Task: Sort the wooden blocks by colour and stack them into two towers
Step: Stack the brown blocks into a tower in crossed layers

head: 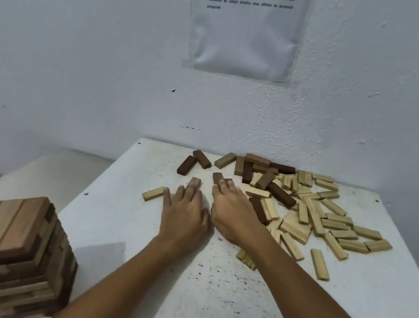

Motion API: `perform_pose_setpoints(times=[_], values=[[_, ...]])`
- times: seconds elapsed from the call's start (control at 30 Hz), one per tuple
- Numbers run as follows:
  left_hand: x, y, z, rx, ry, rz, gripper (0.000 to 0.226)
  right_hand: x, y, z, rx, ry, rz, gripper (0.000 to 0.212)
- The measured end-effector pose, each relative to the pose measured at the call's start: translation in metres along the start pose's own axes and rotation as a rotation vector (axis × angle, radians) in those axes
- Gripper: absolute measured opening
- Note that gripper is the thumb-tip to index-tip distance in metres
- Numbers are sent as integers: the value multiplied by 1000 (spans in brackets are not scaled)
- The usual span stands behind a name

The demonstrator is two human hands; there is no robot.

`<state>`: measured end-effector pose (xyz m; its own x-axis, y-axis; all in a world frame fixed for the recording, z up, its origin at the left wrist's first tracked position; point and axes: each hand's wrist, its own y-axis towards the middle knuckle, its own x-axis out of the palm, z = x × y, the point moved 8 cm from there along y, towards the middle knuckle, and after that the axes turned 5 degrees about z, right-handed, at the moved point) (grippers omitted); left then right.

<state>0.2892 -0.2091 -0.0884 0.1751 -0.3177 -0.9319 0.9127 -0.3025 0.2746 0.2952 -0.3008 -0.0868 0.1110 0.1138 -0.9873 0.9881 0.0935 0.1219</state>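
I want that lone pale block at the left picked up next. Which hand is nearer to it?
Left. The left hand lies flat just right of the lone pale block, its outermost finger almost touching; the right hand is farther right.

Bare test room: rough white wall (81, 52), taped instruction sheet (247, 25), speckled white table (208, 285).

**Soft, even light, smeared at the lower-left corner**

Cool, flat light fills the room, no glare anywhere on the speckled white tabletop (208, 285). A pale grey shadow falls right of the stacked brown wooden tower (10, 250), so the light seems to come from the left. That tower is blurred, its base smeared. Wide-angle bend splays the table edges outward. The printed paper sheet (247, 22) on the rough white wall (84, 38) reads soft, its text barely legible.
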Motion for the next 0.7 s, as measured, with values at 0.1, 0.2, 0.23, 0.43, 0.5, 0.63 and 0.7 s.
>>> perform_pose_setpoints(times=[0.1, 0.2, 0.23, 0.43, 0.5, 0.63, 0.7], values=[[-8, -17, -6, -21, 14, 0, 63, -7, -12, -17, -26, 75, -31, 54], [-16, -37, -11, -62, -46, 13, 55, -17, -30, -31, -16, 162, -49, 47], [-19, -45, -11, -69, -77, 21, 57, -20, -37, -35, -12, 181, -48, 44], [-40, -90, -10, -48, -305, 60, 65, -27, -93, -58, -56, 225, -23, 39], [-49, -105, -7, -16, -369, 65, 57, -26, -110, -59, -56, 258, -8, 43], [-58, -134, -6, 78, -470, 66, 35, -26, -146, -62, -56, 275, 36, 45], [-63, -153, -3, 130, -529, 61, 31, -25, -168, -66, -52, 302, 36, 42]])
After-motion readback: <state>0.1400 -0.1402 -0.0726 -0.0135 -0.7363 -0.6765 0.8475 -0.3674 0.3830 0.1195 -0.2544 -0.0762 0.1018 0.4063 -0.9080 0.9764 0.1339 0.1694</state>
